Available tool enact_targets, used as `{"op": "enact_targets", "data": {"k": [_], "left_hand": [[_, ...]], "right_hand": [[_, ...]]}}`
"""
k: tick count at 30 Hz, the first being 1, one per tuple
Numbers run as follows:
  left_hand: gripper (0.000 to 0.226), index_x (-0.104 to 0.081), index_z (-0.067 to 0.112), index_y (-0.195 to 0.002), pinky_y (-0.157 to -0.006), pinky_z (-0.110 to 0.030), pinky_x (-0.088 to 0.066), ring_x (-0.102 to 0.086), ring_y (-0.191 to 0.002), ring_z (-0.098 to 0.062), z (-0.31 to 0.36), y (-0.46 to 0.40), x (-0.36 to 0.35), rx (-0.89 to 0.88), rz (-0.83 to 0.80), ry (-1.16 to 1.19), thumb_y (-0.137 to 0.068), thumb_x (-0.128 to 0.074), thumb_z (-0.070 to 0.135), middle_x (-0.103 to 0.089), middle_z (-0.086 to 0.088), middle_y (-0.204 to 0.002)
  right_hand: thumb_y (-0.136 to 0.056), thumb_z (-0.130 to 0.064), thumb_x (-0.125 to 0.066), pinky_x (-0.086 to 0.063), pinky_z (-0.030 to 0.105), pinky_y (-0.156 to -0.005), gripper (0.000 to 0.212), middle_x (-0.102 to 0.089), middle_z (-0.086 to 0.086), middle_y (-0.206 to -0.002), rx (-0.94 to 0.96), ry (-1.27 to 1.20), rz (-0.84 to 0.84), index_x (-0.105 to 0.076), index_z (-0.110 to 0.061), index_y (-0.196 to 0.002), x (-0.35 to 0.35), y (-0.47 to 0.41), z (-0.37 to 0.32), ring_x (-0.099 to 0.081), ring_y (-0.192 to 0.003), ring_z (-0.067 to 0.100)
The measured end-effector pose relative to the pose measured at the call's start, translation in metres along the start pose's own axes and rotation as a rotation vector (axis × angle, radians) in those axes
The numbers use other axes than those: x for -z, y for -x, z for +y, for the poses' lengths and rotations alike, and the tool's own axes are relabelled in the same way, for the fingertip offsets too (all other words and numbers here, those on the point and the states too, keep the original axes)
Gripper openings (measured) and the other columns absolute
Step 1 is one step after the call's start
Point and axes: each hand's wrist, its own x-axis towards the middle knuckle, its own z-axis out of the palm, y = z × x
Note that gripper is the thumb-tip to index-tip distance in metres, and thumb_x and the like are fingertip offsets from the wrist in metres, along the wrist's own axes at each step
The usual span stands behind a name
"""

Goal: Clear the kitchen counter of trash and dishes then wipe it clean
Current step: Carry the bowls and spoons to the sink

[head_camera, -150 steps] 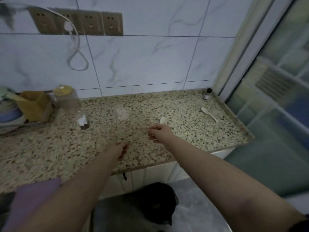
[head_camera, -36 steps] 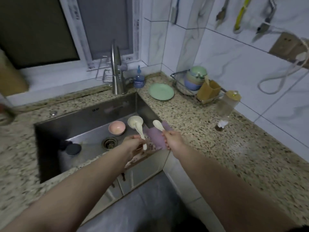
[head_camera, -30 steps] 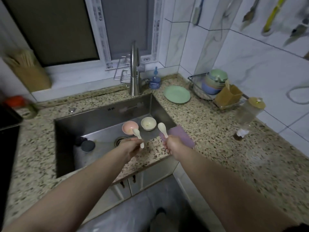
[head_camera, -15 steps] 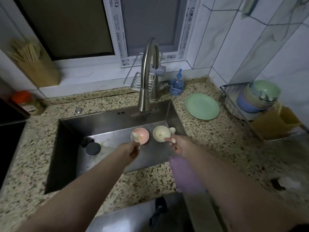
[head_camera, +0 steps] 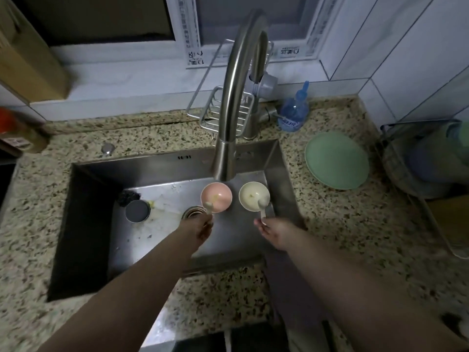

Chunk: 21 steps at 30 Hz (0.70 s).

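Observation:
Both my hands reach into the steel sink [head_camera: 83, 224]. My left hand [head_camera: 198, 228] grips the handle of a pale spoon [head_camera: 208, 207] whose bowl lies in the pink bowl [head_camera: 216, 196]. My right hand [head_camera: 272, 231] pinches the handle of a second pale spoon [head_camera: 262, 207], its bowl resting in the cream bowl [head_camera: 253, 195]. Both bowls stand on the sink floor under the faucet [head_camera: 238, 97]. A purple cloth [head_camera: 291, 288] lies on the speckled counter [head_camera: 342, 224] under my right forearm.
A green plate [head_camera: 336, 160] lies on the counter right of the sink, beside a wire dish rack [head_camera: 416, 168] with bowls. A blue soap bottle [head_camera: 294, 110] stands behind the sink. A dark round stopper [head_camera: 137, 210] and the drain [head_camera: 193, 212] are on the sink floor.
I turned from the right end of the counter to the sink carrying a spoon in each hand. Over the last second both hands lowered the spoons into the two bowls.

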Motion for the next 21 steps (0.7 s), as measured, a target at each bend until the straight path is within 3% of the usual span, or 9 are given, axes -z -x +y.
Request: {"op": "enact_targets", "data": {"k": [3, 6, 9, 12, 18, 21], "left_hand": [[0.012, -0.059, 0.003, -0.081, -0.054, -0.019, -0.049, -0.055, -0.062, -0.015, 0.003, -0.021, -0.005, 0.050, -0.005, 0.014, -0.089, -0.067, 0.008, -0.059, -0.010, -0.068], [0.008, -0.064, 0.002, -0.093, -0.054, -0.021, -0.056, -0.061, -0.067, -0.016, 0.001, -0.043, -0.007, 0.069, -0.004, 0.033, -0.089, -0.067, 0.007, -0.063, -0.012, -0.076], [0.009, -0.065, 0.000, -0.094, -0.061, -0.025, -0.054, -0.063, -0.069, -0.018, -0.003, -0.064, -0.006, 0.071, 0.005, 0.056, -0.087, -0.068, 0.004, -0.065, -0.014, -0.077], [0.007, -0.064, 0.000, -0.093, -0.069, -0.027, -0.054, -0.062, -0.073, -0.019, -0.005, -0.077, -0.008, 0.072, 0.011, 0.135, -0.088, -0.067, 0.003, -0.064, -0.015, -0.082], [0.030, -0.063, 0.000, -0.120, -0.057, -0.020, -0.057, -0.062, -0.075, -0.014, -0.016, -0.109, -0.009, 0.087, -0.035, 0.160, -0.091, -0.064, 0.006, -0.064, -0.010, -0.083], [0.031, -0.063, 0.003, -0.123, -0.060, -0.021, -0.058, -0.064, -0.082, -0.015, -0.023, -0.120, -0.010, 0.083, -0.047, 0.188, -0.093, -0.062, 0.007, -0.066, -0.009, -0.091]], "right_hand": [[-0.098, -0.002, -0.054, -0.052, 0.015, -0.047, 0.014, -0.065, 0.010, -0.081, 0.005, -0.055, 0.033, -0.059, -0.001, -0.085, 0.000, -0.010, 0.003, -0.064, -0.067, 0.013], [-0.095, -0.009, -0.061, -0.049, 0.017, -0.044, 0.013, -0.067, 0.009, -0.081, 0.073, -0.018, 0.085, -0.062, -0.002, -0.084, -0.001, -0.029, 0.003, -0.063, -0.065, 0.013], [-0.093, -0.013, -0.066, -0.049, 0.023, -0.055, 0.013, -0.070, 0.011, -0.080, 0.102, 0.027, 0.134, -0.067, -0.001, -0.089, -0.003, -0.048, 0.003, -0.063, -0.066, 0.015], [-0.093, -0.015, -0.066, -0.048, 0.025, -0.056, 0.014, -0.068, 0.011, -0.075, 0.086, 0.030, 0.155, -0.067, -0.002, -0.088, -0.004, -0.061, 0.004, -0.059, -0.061, 0.015], [-0.094, -0.015, -0.064, -0.044, 0.027, -0.059, 0.013, -0.063, 0.009, -0.074, 0.042, -0.009, 0.151, -0.063, -0.002, -0.092, -0.009, -0.081, 0.008, -0.056, -0.063, 0.015], [-0.096, -0.014, -0.060, -0.042, 0.025, -0.059, 0.012, -0.061, 0.008, -0.075, 0.014, -0.033, 0.141, -0.061, -0.005, -0.089, -0.012, -0.090, 0.010, -0.054, -0.064, 0.014]]}}
